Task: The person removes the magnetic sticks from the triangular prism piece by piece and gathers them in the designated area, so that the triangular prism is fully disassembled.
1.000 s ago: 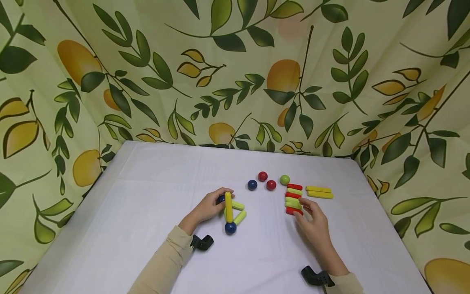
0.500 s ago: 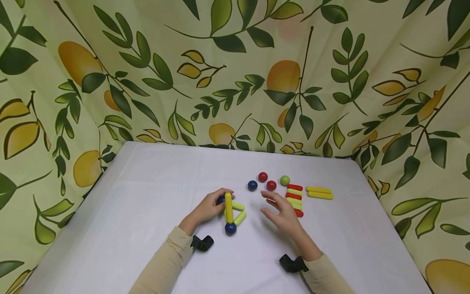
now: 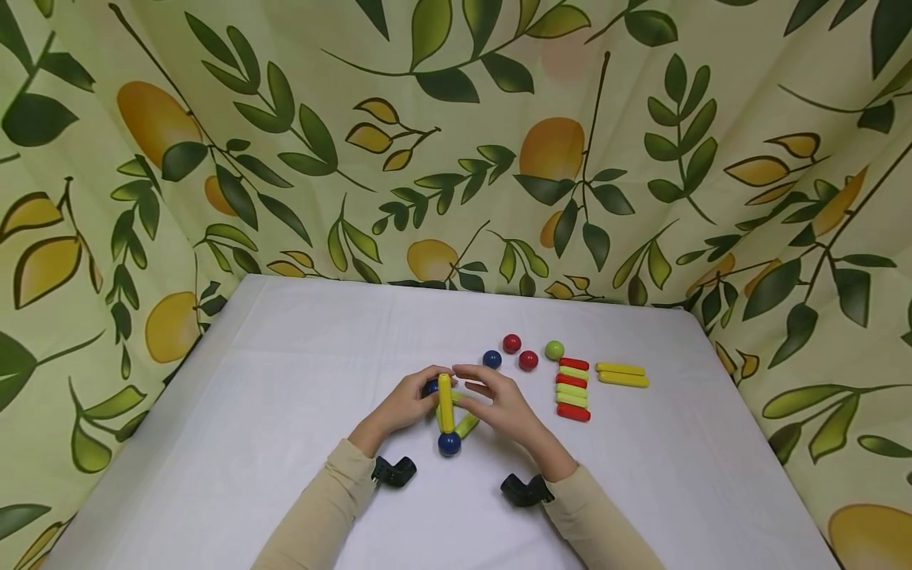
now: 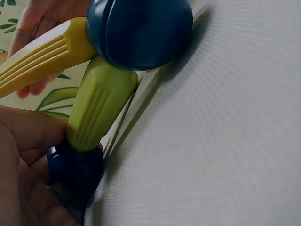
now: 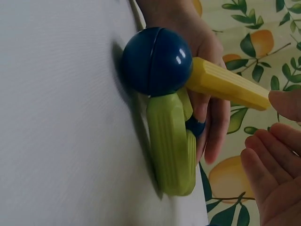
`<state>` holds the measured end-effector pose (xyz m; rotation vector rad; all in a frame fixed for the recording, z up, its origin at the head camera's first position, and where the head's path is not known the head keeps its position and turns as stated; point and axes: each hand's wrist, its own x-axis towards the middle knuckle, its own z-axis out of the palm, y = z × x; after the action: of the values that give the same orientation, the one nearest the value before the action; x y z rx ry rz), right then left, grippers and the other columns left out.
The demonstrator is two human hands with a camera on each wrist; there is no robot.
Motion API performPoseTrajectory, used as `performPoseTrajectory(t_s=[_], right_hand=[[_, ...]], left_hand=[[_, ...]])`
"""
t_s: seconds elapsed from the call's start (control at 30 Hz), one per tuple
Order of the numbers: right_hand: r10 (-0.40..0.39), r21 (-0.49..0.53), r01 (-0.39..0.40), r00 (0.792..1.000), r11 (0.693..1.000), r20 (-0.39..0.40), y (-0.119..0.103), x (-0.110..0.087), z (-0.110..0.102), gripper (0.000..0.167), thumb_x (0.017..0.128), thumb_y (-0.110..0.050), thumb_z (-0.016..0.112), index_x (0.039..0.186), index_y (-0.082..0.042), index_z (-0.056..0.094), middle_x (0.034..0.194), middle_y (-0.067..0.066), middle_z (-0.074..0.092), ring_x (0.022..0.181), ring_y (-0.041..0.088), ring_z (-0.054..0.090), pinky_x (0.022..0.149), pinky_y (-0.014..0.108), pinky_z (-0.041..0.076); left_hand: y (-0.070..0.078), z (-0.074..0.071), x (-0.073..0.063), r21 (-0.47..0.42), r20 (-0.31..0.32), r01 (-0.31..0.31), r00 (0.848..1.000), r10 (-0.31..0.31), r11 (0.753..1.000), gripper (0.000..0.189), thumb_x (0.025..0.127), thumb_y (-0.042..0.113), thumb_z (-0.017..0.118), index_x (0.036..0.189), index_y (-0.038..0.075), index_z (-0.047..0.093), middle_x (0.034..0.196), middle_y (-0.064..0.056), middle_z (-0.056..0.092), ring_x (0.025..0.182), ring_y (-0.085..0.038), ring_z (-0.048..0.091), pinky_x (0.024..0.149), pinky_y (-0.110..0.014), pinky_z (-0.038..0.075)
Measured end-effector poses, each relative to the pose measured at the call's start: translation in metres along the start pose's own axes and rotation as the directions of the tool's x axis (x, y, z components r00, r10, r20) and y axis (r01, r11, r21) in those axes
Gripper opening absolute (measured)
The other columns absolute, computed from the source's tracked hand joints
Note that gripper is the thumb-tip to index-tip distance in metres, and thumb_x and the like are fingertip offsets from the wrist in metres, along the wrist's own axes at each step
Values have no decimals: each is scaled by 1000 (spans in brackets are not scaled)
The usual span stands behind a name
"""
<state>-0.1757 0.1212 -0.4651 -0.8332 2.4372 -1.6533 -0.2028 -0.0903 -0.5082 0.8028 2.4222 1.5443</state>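
A small frame of light-green rods [image 5: 169, 146] lies on the table, with a blue ball [image 3: 449, 444] at its near corner. From that ball a yellow rod [image 3: 445, 404] slants upward. My left hand [image 3: 404, 404] holds another blue ball [image 4: 73, 165] at the frame's far left corner, its thumb beside a green rod [image 4: 101, 101]. My right hand [image 3: 504, 405] hovers at the frame's right side with its fingers extended, partly covering the green rods in the head view. In the right wrist view its thumb [image 5: 286, 103] overlaps the yellow rod's upper end; contact is unclear.
Behind the hands lie a loose blue ball [image 3: 492, 359], two red balls [image 3: 528, 360] and a green ball [image 3: 554, 350]. Red and green rods [image 3: 573, 389] form a column at right, beside two yellow rods [image 3: 622, 374]. A patterned curtain [image 3: 456, 158] surrounds the white table [image 3: 313, 332].
My right hand has left the column of red and green rods and moved left to the frame. The left hand stays on its blue ball.
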Motion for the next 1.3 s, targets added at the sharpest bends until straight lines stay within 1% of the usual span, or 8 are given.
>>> performPoseTrajectory(t_s=[0.1,0.2,0.37,0.53,0.63,0.8,1.03,1.3], right_hand=[[9,19,-10,999,1000,40,-7,6,3,47,89,-9,66,133,-3,51,134,14,54,125,29,52,100,39,46],[3,23,-5,997,1000,83,-21,9,4,45,90,-4,62,133,3,49,135,20,52,124,33,52,100,44,46],[-7,-52,14,989,999,145,-42,15,1,41,91,-1,58,131,8,50,131,24,54,115,36,56,94,48,50],[15,-166,12,987,986,158,-26,20,1,37,93,-5,57,130,-2,56,124,14,61,106,26,59,87,37,55],[12,-182,17,988,983,153,-15,22,0,36,93,-8,59,129,-7,58,121,11,62,105,23,59,85,33,56],[43,-154,-18,986,988,162,-15,23,-2,33,92,-7,60,125,-3,59,121,14,62,105,27,60,85,35,56],[109,-104,-90,974,990,197,-45,19,-13,32,91,-4,59,122,4,59,122,20,61,107,31,60,86,33,56],[137,-59,-129,981,990,141,-44,13,-15,31,91,-7,61,120,5,59,121,22,61,109,34,60,86,33,56]], left_hand=[[0,0,0,8,-4,-4,1000,4,1000,32,94,9,54,126,10,55,121,-8,65,123,-27,54,109,-47,37],[1,0,0,27,-12,-4,1000,5,1000,35,94,11,54,129,10,53,127,-10,61,127,-28,49,110,-48,35],[1,-1,-1,35,-16,3,1000,-2,999,40,94,12,54,134,9,50,134,-11,56,131,-29,46,111,-49,34],[0,-1,0,34,-18,5,1000,-4,999,37,94,10,54,130,8,53,131,-10,58,128,-27,49,109,-48,36],[1,-1,0,37,-18,2,1000,-1,999,35,94,10,54,129,8,54,130,-10,59,127,-28,50,108,-48,37],[1,-1,-1,31,-11,10,1000,-10,999,33,94,12,55,127,10,55,130,-9,59,125,-26,51,108,-46,38],[1,-1,0,36,-10,2,1000,-2,999,29,94,12,56,123,11,56,125,-9,61,122,-27,53,106,-47,40],[1,-1,0,25,4,10,1000,-10,1000,31,93,6,55,124,10,56,121,-8,63,121,-25,54,107,-45,39]])
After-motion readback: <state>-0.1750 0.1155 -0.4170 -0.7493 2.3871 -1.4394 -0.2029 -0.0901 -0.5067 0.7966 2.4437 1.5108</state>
